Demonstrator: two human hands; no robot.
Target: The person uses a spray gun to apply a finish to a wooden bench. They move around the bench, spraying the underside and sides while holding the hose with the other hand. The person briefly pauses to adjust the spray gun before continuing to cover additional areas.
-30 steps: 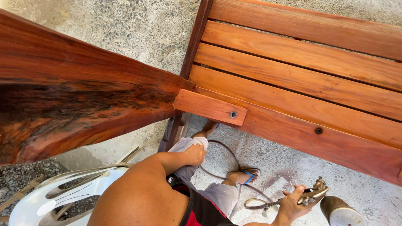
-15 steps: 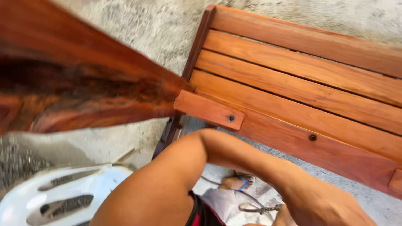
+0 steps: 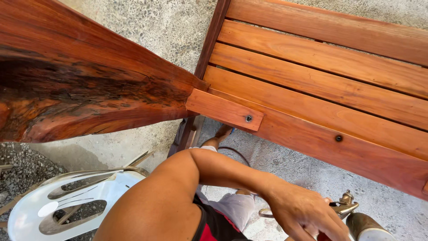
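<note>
The left hand [image 3: 307, 214] reaches across the body to the lower right of the view, fingers curled down over a metal spray gun [image 3: 343, 207]. The hand covers most of the tool; whether the fingers are actually clamped on its handle cannot be told. The gun's brass-coloured top fitting shows just beyond the knuckles, and a rounded metal cup [image 3: 365, 225] sits immediately to its right at the bottom edge. A thin hose [image 3: 234, 149] curves over the floor near the person's knee.

The right hand is not visible; it is hidden beneath the left forearm or lies out of frame, so its state cannot be told.

Above the hands stands a reddish wooden bench [image 3: 321, 85] with slatted boards, finished in a glossy coat. A short wooden block [image 3: 223, 109] is fixed by a dark screw to the bench's front rail, where it meets a large live-edge slab [image 3: 80, 85] that fills the upper left of the view. A second dark screw head sits further right on the same rail.

A white plastic chair [image 3: 67, 205] stands at lower left, well apart from the spray gun. The floor is speckled concrete [image 3: 160, 27]. The person's bare foot [image 3: 223, 131] rests below the block, beside the bench leg
</note>
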